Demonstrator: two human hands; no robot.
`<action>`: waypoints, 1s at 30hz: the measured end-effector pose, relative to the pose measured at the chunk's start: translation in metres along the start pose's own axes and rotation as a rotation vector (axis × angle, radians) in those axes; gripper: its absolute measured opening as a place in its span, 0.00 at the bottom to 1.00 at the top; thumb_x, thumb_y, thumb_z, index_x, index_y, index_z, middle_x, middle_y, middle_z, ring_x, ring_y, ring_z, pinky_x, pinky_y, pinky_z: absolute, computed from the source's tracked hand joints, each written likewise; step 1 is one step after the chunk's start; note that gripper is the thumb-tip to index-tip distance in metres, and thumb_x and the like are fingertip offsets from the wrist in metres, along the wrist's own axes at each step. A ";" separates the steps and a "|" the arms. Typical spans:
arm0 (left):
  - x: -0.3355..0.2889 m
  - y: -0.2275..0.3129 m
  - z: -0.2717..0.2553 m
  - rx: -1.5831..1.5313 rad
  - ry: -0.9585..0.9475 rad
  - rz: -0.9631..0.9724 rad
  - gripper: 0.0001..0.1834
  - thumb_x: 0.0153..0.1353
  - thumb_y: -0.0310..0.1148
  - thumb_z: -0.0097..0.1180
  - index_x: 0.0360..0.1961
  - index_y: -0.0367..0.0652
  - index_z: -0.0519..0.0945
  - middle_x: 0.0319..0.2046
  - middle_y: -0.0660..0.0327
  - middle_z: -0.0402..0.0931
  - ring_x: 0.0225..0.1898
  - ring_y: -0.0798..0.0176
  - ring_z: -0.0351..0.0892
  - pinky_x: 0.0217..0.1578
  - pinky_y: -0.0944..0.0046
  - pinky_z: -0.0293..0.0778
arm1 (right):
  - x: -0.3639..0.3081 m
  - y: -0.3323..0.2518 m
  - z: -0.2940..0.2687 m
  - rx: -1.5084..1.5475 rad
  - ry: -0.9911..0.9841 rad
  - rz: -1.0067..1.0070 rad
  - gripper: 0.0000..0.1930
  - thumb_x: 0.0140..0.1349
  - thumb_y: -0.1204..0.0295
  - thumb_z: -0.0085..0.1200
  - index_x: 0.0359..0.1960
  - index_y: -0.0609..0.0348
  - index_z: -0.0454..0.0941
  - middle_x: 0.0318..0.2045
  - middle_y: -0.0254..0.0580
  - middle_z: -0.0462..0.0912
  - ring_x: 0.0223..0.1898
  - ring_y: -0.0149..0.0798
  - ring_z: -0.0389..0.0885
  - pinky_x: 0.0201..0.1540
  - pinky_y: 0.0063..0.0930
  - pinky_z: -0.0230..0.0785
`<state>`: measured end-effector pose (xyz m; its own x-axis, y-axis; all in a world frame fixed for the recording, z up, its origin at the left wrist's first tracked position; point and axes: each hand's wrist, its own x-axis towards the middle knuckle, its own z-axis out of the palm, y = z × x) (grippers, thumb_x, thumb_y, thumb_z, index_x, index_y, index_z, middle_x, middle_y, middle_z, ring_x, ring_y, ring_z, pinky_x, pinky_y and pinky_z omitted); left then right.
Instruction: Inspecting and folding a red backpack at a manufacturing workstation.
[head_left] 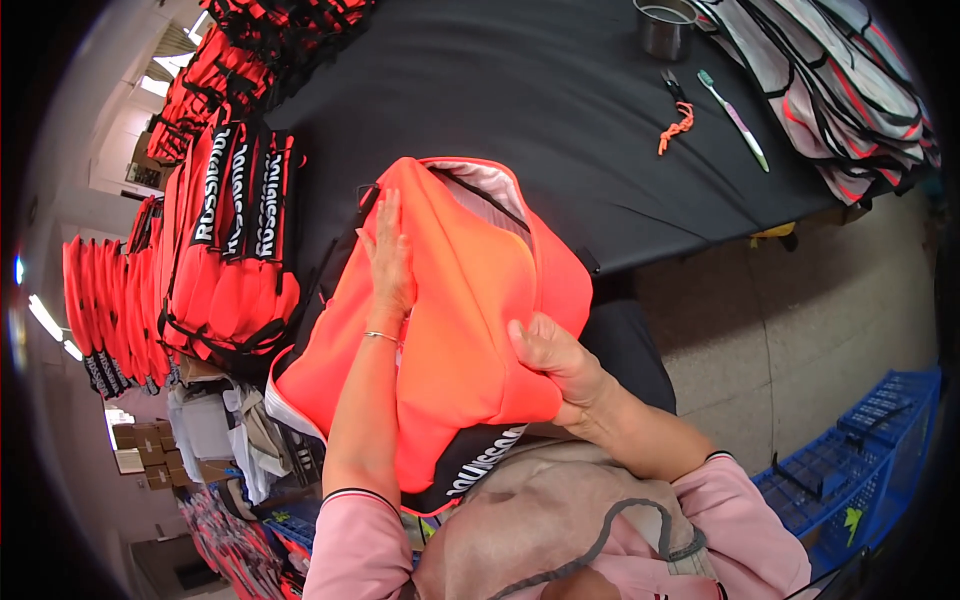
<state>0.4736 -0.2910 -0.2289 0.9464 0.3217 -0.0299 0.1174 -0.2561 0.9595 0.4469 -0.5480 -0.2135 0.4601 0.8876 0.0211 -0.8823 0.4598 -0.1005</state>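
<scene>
A bright orange-red bag (pixel 462 285) with black trim lies across the table's near edge and my lap. Its mouth gapes at the far right, and a pale lining shows inside. My left hand (pixel 391 262) rests flat along the bag's left side, fingers stretched out and pointing away from me. On the near right side, my right hand (pixel 562 362) grips the bag's fabric; its thumb lies on top and the other fingers are hidden beneath. A black panel with white lettering shows at the bag's near end.
Finished-looking red bags (pixel 230 240) are stacked on the left. On the black-covered table (pixel 520 90) are a metal cup (pixel 666 28), small snips with an orange cord (pixel 676 115) and a toothbrush (pixel 735 122). Grey-white fabric pieces (pixel 835 95) lie far right; blue crates (pixel 850 460) stand lower right.
</scene>
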 end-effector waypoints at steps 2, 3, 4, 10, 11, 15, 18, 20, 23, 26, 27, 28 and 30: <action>0.002 -0.041 -0.020 0.449 0.078 0.187 0.32 0.73 0.49 0.30 0.75 0.51 0.50 0.75 0.64 0.46 0.77 0.58 0.38 0.70 0.40 0.20 | 0.003 -0.006 0.013 -0.045 -0.024 -0.011 0.27 0.67 0.67 0.56 0.63 0.67 0.65 0.57 0.47 0.76 0.59 0.41 0.76 0.62 0.38 0.69; 0.007 -0.059 -0.025 0.880 0.119 0.358 0.32 0.73 0.49 0.30 0.75 0.52 0.51 0.75 0.64 0.46 0.77 0.58 0.39 0.70 0.40 0.20 | 0.001 -0.013 0.010 -0.104 -0.061 -0.067 0.27 0.65 0.68 0.58 0.62 0.67 0.65 0.57 0.47 0.76 0.59 0.40 0.76 0.62 0.38 0.68; 0.010 -0.058 -0.022 0.874 0.116 0.363 0.32 0.73 0.49 0.30 0.75 0.52 0.51 0.75 0.64 0.46 0.77 0.58 0.39 0.70 0.40 0.20 | -0.004 -0.022 0.007 -0.159 -0.091 -0.130 0.28 0.63 0.69 0.61 0.62 0.68 0.66 0.58 0.47 0.76 0.58 0.40 0.76 0.63 0.39 0.68; 0.013 -0.055 -0.019 0.974 0.152 0.338 0.31 0.73 0.48 0.35 0.75 0.55 0.52 0.75 0.63 0.46 0.76 0.60 0.39 0.70 0.39 0.21 | -0.021 -0.045 0.006 -0.290 0.129 -0.145 0.26 0.60 0.73 0.64 0.58 0.68 0.71 0.55 0.46 0.78 0.56 0.38 0.77 0.62 0.37 0.70; 0.012 -0.054 -0.017 0.976 0.152 0.337 0.31 0.73 0.48 0.35 0.75 0.56 0.52 0.75 0.64 0.46 0.76 0.60 0.39 0.70 0.40 0.21 | -0.021 -0.044 0.007 -0.284 0.140 -0.171 0.25 0.60 0.73 0.64 0.58 0.68 0.71 0.55 0.46 0.78 0.56 0.38 0.77 0.61 0.37 0.70; 0.012 -0.054 -0.018 0.971 0.151 0.336 0.31 0.73 0.49 0.34 0.75 0.56 0.51 0.75 0.64 0.46 0.76 0.60 0.39 0.70 0.40 0.21 | -0.016 -0.035 0.002 -0.142 0.064 -0.173 0.24 0.63 0.72 0.60 0.59 0.67 0.70 0.55 0.46 0.78 0.56 0.38 0.77 0.61 0.37 0.71; 0.010 -0.054 -0.018 0.882 0.133 0.331 0.31 0.73 0.49 0.34 0.75 0.55 0.51 0.75 0.65 0.45 0.77 0.60 0.39 0.70 0.38 0.21 | -0.006 -0.018 0.012 -0.065 0.049 -0.217 0.22 0.66 0.71 0.57 0.59 0.67 0.69 0.55 0.46 0.78 0.57 0.38 0.77 0.61 0.38 0.71; 0.013 -0.052 -0.015 0.843 0.117 0.334 0.32 0.73 0.49 0.34 0.75 0.56 0.50 0.76 0.66 0.44 0.77 0.60 0.38 0.69 0.36 0.22 | 0.000 -0.020 0.000 -0.022 -0.015 -0.176 0.24 0.66 0.69 0.57 0.60 0.67 0.67 0.57 0.46 0.76 0.58 0.39 0.76 0.62 0.38 0.70; 0.022 -0.058 -0.020 1.009 0.166 0.283 0.33 0.72 0.51 0.35 0.75 0.57 0.48 0.76 0.66 0.43 0.77 0.60 0.38 0.69 0.35 0.23 | -0.003 -0.036 -0.028 -0.171 -0.104 -0.276 0.34 0.62 0.66 0.62 0.66 0.67 0.61 0.62 0.47 0.72 0.62 0.40 0.73 0.63 0.37 0.68; 0.025 -0.060 -0.026 1.027 0.180 0.275 0.34 0.72 0.53 0.35 0.75 0.59 0.47 0.76 0.65 0.42 0.77 0.61 0.38 0.69 0.35 0.23 | -0.022 -0.033 -0.031 -0.705 0.099 -0.322 0.35 0.60 0.65 0.64 0.65 0.67 0.62 0.61 0.45 0.73 0.60 0.38 0.74 0.63 0.36 0.68; 0.026 -0.059 -0.025 1.022 0.180 0.279 0.34 0.72 0.53 0.35 0.75 0.60 0.48 0.76 0.65 0.42 0.77 0.60 0.38 0.70 0.36 0.24 | -0.024 -0.031 -0.036 -0.647 0.142 -0.296 0.32 0.61 0.68 0.63 0.64 0.68 0.64 0.59 0.44 0.75 0.59 0.37 0.75 0.62 0.34 0.68; 0.026 -0.059 -0.024 1.016 0.178 0.276 0.34 0.72 0.53 0.35 0.75 0.60 0.48 0.76 0.65 0.42 0.77 0.60 0.38 0.70 0.36 0.24 | -0.026 -0.031 -0.041 -0.650 0.148 -0.294 0.32 0.61 0.68 0.63 0.64 0.68 0.64 0.59 0.44 0.75 0.59 0.37 0.75 0.62 0.34 0.68; 0.024 -0.059 -0.024 1.013 0.180 0.258 0.33 0.72 0.53 0.35 0.75 0.60 0.48 0.76 0.65 0.42 0.77 0.60 0.38 0.70 0.37 0.24 | -0.026 -0.031 -0.049 -0.412 0.132 -0.215 0.28 0.64 0.68 0.60 0.62 0.68 0.67 0.58 0.45 0.76 0.59 0.37 0.75 0.63 0.35 0.67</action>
<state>0.4821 -0.2462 -0.2792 0.9297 0.2584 0.2624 0.1939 -0.9493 0.2476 0.4668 -0.5868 -0.2599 0.6599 0.7504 -0.0390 -0.6654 0.5595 -0.4941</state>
